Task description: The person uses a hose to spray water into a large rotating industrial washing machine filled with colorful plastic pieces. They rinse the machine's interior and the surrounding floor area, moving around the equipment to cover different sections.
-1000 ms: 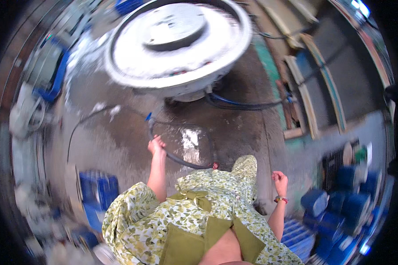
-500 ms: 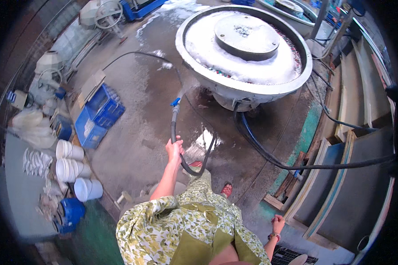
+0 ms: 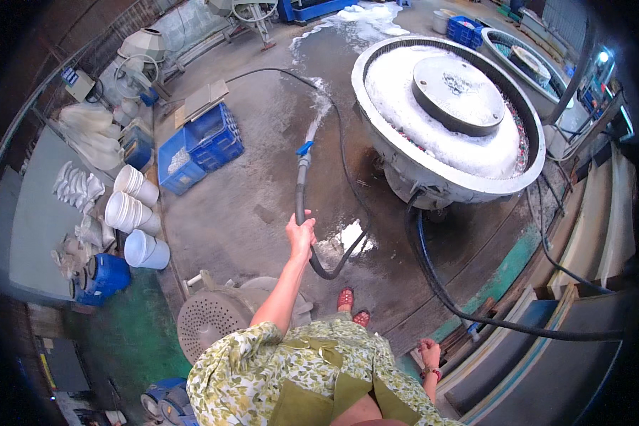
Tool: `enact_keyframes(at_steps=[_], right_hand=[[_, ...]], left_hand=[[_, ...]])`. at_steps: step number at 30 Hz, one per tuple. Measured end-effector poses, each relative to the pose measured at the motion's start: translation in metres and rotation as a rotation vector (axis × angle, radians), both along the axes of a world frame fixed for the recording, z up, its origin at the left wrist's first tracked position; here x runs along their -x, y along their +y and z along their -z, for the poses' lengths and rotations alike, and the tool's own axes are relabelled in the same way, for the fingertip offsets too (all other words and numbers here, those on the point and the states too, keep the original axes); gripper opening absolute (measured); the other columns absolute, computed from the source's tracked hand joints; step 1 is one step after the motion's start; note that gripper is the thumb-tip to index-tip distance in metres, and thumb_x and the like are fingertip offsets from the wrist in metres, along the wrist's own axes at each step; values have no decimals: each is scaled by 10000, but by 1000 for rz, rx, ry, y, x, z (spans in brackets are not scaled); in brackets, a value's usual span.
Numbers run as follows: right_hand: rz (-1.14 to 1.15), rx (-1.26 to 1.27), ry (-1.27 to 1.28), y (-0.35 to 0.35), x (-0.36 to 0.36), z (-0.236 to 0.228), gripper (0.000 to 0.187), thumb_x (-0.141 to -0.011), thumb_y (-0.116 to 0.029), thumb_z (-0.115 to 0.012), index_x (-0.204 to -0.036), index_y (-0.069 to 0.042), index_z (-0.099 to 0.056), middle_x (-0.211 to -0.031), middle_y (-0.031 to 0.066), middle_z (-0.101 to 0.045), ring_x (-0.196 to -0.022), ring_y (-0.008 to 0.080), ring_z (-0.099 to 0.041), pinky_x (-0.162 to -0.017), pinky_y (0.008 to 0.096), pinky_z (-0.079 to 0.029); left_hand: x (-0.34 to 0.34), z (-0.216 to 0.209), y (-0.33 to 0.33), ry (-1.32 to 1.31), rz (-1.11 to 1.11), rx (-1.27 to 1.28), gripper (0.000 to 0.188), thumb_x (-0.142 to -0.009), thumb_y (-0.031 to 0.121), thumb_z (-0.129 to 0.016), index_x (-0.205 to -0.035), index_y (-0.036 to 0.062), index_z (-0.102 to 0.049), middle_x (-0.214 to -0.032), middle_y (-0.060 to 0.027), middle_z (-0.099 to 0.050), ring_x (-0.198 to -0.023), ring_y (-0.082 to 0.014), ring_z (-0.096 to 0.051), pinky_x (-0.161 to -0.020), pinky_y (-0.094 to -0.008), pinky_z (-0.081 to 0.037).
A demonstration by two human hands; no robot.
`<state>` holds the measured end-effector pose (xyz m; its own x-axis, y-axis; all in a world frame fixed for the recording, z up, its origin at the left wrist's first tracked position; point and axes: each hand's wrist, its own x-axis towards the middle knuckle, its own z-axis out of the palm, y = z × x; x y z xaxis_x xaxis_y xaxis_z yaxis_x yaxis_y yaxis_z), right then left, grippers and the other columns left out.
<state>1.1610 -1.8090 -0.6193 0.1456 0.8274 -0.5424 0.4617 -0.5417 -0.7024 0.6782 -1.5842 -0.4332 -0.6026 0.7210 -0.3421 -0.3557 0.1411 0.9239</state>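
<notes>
My left hand (image 3: 302,231) is closed around a black hose (image 3: 300,195), held out in front of me over the wet floor. At the hose's far end sits a grey nozzle valve with a blue lever (image 3: 304,148), and a whitish stream of water (image 3: 313,128) leaves it away from me. Behind my grip the hose loops down and runs back across the floor. My right hand (image 3: 428,352), with a beaded bracelet at its wrist, hangs low at my right side. Its fingers are curled, with nothing visible in them.
Ahead to the right stands a large round vibratory tub (image 3: 368,106) full of white foam. Blue crates (image 3: 219,142), white buckets (image 3: 148,250) and blue drums (image 3: 106,278) line the left. A perforated drum-like part (image 3: 206,323) is near my left foot; wooden-edged troughs (image 3: 547,341) lie right.
My view has swung left, so the tub and crates appear farther right. My feet now stand side by side. The hose stays in my left hand, its water still running.
</notes>
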Motion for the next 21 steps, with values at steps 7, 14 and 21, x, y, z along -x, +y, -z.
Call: enact_keyframes(at_steps=[7,14,21], right_hand=[[-55,-118,-174,18,2,-24,198,-806,-77,-514,-916,1,-658,-710,105,-668,-656,180,-639,-658,307,-501],[-132,-190,-103,26,60,-18,171,-842,-71,-500,-915,7,-635,-706,91,-647,-655,167,-622,-631,298,-490],[-216,-521,-25,148,138,-119,248,-877,-86,-488,-1107,-29,-563,-820,110,-654,-731,168,-629,-682,294,-500]], left_hand=[[12,-39,9,-167,-19,-141,216,-801,16,-573,-1001,54,-502,-511,65,-362,-368,-33,-289,-339,-216,-239],[27,-45,16,-247,99,-146,223,-797,32,-596,-994,64,-497,-513,72,-340,-375,-33,-279,-348,-208,-226],[-4,-67,-41,-148,219,-75,191,-809,42,-605,-963,76,-497,-515,67,-353,-371,-30,-286,-338,-205,-237]])
